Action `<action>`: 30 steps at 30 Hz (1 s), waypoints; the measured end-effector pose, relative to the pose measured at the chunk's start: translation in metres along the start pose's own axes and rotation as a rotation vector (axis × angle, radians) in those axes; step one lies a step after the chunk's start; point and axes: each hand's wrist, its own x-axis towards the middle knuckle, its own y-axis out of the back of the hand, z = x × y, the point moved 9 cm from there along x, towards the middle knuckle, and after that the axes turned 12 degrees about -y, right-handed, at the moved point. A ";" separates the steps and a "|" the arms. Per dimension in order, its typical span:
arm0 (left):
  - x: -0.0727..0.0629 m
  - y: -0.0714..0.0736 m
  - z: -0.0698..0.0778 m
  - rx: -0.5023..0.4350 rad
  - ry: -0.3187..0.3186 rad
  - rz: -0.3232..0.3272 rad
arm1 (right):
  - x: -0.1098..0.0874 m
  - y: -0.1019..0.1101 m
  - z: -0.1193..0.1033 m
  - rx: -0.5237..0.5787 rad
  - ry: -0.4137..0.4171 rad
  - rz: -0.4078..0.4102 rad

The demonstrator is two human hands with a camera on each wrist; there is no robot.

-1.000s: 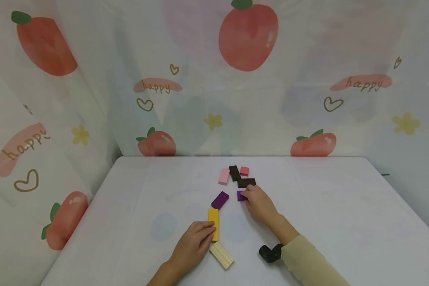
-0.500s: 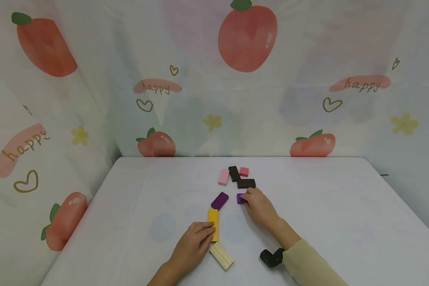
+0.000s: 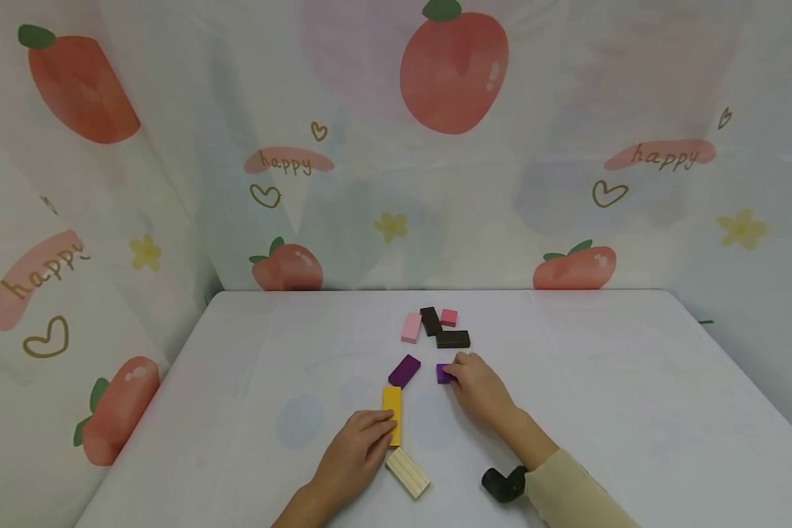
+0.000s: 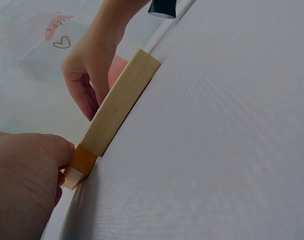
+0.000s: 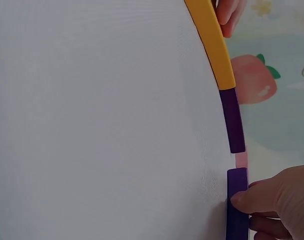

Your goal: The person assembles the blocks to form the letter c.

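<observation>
My right hand point(image 3: 480, 387) pinches a small purple block point(image 3: 444, 374) just in front of the lower dark block. The right wrist view shows the thumb on the face of this purple block point(image 5: 236, 200), with the other fingers behind it. My left hand point(image 3: 356, 449) rests its fingers on a long yellow block point(image 3: 391, 396); its thumb's contact is partly hidden. A dark purple block point(image 3: 405, 370) lies slanted at the yellow block's far end. At the near end lies a pale wooden block point(image 3: 407, 474), also slanted.
Farther back lie a light pink block point(image 3: 411, 328), a dark block point(image 3: 430, 321), a second dark block point(image 3: 453, 339) and a small pinkish-red block point(image 3: 449, 317). A black elbow-shaped object point(image 3: 501, 485) sits beside the right sleeve. A patterned cloth wall point(image 3: 449, 213) stands behind the white table point(image 3: 600, 396).
My right hand has drawn the purple block slightly nearer, away from the dark blocks. The left hand has stayed at the yellow block. The view has shifted a little.
</observation>
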 end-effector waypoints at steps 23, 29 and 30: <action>-0.001 0.000 0.000 -0.007 -0.025 0.029 | -0.020 0.006 -0.004 0.022 0.017 0.005; -0.001 0.000 0.001 -0.009 -0.032 0.036 | -0.029 0.009 -0.005 0.028 0.011 -0.014; -0.001 0.000 0.001 -0.009 -0.029 0.032 | -0.030 0.009 -0.006 0.029 0.010 -0.012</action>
